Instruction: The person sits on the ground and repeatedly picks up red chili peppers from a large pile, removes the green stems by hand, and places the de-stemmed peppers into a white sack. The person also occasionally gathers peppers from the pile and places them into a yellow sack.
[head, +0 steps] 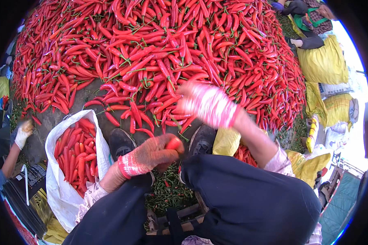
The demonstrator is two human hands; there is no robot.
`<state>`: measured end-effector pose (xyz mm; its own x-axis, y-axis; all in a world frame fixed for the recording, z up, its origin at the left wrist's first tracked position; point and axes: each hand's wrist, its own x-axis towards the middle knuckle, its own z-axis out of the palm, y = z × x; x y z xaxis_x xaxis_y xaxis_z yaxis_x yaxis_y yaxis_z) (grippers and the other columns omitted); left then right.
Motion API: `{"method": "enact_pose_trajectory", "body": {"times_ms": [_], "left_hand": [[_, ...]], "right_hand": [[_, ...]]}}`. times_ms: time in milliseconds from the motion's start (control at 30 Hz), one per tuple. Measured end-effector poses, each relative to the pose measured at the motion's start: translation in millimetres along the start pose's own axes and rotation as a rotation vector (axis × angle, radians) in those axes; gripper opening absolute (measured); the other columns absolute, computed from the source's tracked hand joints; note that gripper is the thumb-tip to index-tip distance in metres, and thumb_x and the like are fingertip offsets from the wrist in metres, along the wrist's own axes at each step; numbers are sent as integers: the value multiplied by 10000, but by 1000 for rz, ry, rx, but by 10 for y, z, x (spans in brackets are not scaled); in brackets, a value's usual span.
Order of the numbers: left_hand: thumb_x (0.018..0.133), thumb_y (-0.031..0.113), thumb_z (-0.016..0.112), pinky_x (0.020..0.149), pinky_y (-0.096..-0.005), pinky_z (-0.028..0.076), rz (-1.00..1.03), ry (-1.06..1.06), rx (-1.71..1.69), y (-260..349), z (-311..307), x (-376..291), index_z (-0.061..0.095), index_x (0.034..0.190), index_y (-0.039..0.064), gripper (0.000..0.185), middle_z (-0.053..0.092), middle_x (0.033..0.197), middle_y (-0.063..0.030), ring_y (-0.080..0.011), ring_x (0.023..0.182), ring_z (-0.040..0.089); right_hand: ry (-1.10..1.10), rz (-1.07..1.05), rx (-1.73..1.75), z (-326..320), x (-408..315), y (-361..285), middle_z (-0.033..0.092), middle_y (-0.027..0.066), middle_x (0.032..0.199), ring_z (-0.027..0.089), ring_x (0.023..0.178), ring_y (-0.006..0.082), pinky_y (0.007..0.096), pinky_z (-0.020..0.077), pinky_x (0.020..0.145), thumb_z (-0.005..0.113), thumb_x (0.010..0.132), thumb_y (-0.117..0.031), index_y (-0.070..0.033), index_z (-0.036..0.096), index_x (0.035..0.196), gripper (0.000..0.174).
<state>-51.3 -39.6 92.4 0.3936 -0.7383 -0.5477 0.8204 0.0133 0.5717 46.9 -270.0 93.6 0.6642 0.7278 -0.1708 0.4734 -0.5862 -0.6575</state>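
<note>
A large heap of red chili peppers [171, 46] with green stems spreads over the ground in front of me. My left hand [151, 154], in a stained red-and-white knit glove, is closed around a red chili pepper [173, 143], whose rounded end shows between the fingers. Over the near edge of the heap is my right hand [205, 104], gloved and blurred by motion; whether it holds anything cannot be told. An open white woven sack [53, 180] at my left is filled with red chili peppers, and no stems are plain on them.
Green stems [171, 190] litter the ground between my shoes. A yellow sack [227, 142] with peppers lies beside my right knee. Black buckets [21, 199] stand at left, near another person's gloved hand [24, 131]. Full yellow sacks [323, 61] and another person are at upper right.
</note>
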Motion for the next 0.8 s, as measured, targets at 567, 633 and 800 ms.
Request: {"method": "enact_pose_trajectory", "body": {"times_ms": [567,633,800], "left_hand": [[892,196,772,503,-263,434,429,641,35,-239,-404,483,654,1121,13,316,646,804,-25,-97,572,549],[891,215,774,523,-287,457,406,580,61,-241,-414,582,644,1137,22,339,659,848,-34,-108,611,559],[914,280,732,626,-360,552,404,781,-589,-380,-391,509,649,994,73,237,655,886,-58,-216,724,659]], "right_hand": [[-46,153,-194,402,-113,112,690,181,874,675,821,385,460,519,726,635,955,-351,-47,657,1071,326],[36,-67,19,679,-67,-19,689,167,841,671,809,387,474,512,693,646,947,-368,-61,667,1044,322],[77,-62,231,981,-98,-73,654,127,800,678,796,324,459,515,680,584,1000,-379,-88,669,970,305]]}}
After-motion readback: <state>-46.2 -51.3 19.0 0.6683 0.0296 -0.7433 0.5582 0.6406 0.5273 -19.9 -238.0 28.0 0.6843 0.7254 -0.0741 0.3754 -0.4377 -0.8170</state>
